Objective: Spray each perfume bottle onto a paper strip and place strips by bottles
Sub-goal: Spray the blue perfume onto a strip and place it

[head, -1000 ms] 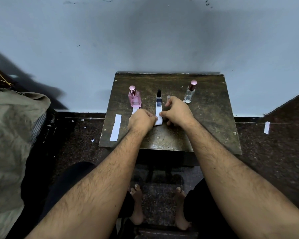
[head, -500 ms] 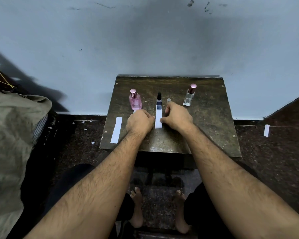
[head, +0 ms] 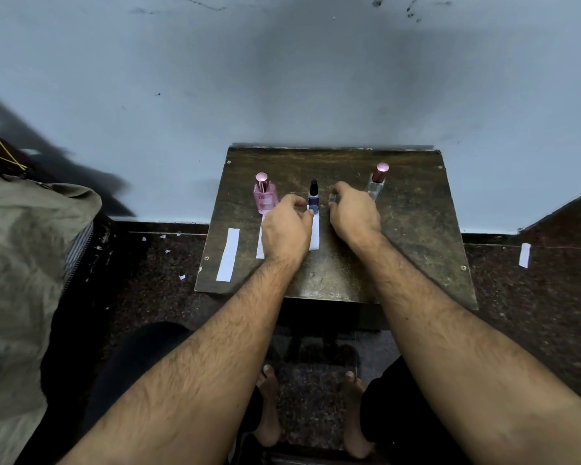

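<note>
Table [head: 399, 263] at frame centre, dark and worn, backed against a pale wall. Three bottles in a row across its upper part: pink bottle [head: 265, 196] at left, dark blue bottle [head: 313, 198] in the middle, clear bottle [head: 377, 182] with a rose cap at right. Left hand [head: 286, 229] just below the blue bottle, fingers curled, fingertips touching its lower left side. Right hand [head: 354, 213] between the blue and clear bottles, curled round a small clear cap [head: 332, 198], probably the blue bottle's. White strip [head: 314, 234] flat below the blue bottle, partly under the left hand; another strip [head: 260, 245] below the pink bottle; spare strip [head: 228, 255] at the table's left edge. Likely step: recapping the blue bottle. Best done steadying the base low, bringing the cap straight down over the nozzle, pressing gently, without nudging the strip or tipping the neighbours.
</note>
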### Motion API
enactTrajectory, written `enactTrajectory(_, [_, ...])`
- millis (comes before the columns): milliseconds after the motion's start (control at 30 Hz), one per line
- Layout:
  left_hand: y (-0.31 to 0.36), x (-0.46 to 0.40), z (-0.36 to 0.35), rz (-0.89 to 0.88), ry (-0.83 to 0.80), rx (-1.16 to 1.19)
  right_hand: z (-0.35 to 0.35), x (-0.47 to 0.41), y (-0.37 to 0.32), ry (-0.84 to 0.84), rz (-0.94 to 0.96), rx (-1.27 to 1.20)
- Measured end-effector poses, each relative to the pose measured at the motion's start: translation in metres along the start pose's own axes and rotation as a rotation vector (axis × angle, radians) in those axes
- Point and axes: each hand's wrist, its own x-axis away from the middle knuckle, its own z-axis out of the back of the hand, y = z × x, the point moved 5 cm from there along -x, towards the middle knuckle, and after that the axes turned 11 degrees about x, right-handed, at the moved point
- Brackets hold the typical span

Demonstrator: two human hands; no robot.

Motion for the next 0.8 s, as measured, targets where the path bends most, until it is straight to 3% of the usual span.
enactTrajectory(233, [0.004, -0.005, -0.006, -0.012, -0.008, 0.05, 0.012, 0.0, 0.004, 0.103, -0.017, -0.091])
enactTrajectory(400, [0.005, -0.01, -0.011, -0.004, -0.008, 0.056, 0.044, -0.001, -0.008, 0.227, 0.133, -0.241])
enactTrajectory(567, [0.007, -0.014, -0.012, -0.029, -0.011, 0.037, 0.05, -0.002, -0.024, 0.2, 0.266, -0.208])
enactTrajectory(800, [0.007, -0.018, -0.015, -0.058, -0.017, 0.028, 0.043, -0.006, -0.03, 0.13, 0.283, -0.072])
